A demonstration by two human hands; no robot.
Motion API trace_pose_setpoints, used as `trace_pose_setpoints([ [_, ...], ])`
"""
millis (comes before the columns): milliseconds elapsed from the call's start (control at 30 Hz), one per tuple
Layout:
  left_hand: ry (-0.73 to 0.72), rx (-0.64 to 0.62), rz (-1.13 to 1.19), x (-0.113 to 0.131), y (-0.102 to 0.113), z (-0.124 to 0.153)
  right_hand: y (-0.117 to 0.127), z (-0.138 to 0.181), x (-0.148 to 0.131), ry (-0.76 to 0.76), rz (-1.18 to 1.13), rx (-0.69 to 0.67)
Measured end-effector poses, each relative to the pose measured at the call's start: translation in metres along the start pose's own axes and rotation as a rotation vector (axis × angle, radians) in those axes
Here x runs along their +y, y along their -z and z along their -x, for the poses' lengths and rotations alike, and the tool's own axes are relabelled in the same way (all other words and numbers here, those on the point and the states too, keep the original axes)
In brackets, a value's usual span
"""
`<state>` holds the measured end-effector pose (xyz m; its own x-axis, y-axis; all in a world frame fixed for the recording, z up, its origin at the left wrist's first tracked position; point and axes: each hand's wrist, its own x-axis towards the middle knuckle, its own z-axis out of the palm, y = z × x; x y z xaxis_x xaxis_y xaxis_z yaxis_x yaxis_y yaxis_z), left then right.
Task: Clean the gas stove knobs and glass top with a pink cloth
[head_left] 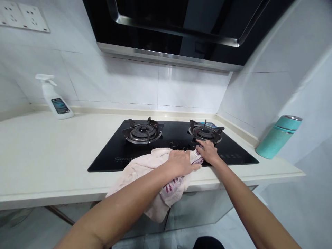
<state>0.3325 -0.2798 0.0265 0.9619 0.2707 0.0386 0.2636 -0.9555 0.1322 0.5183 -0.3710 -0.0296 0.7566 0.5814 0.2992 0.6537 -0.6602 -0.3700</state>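
A black glass gas hob (109, 154) with two burners lies set into the cream countertop. A pale pink cloth (145, 166) is spread over its front edge and hangs down over the counter lip. My left hand (181, 163) lies on the cloth with the fingers closed on a fold of it. My right hand (209, 152) rests fingers-down on the hob just in front of the right burner (205, 132), touching the cloth's end near the knobs (192, 144). The left burner (143, 133) stands uncovered.
A white spray bottle (53, 98) stands at the back left of the countertop (44, 152). A teal flask (278, 136) stands at the right against the wall. A black range hood (176, 31) hangs above the hob. Wall sockets (23, 16) sit top left.
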Motion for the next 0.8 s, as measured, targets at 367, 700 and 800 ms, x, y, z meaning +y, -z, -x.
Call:
trace_pose_setpoints([
  [367,0.028,0.114,-0.015,-0.012,-0.015,-0.010,0.006,-0.003,0.002,-0.018,-0.065,-0.078],
  [700,0.014,0.139,-0.024,-0.010,-0.018,-0.011,-0.002,-0.021,-0.012,-0.075,-0.009,-0.080],
  [800,0.022,0.128,-0.003,-0.010,-0.018,-0.013,-0.002,-0.025,-0.015,-0.076,-0.008,-0.075],
])
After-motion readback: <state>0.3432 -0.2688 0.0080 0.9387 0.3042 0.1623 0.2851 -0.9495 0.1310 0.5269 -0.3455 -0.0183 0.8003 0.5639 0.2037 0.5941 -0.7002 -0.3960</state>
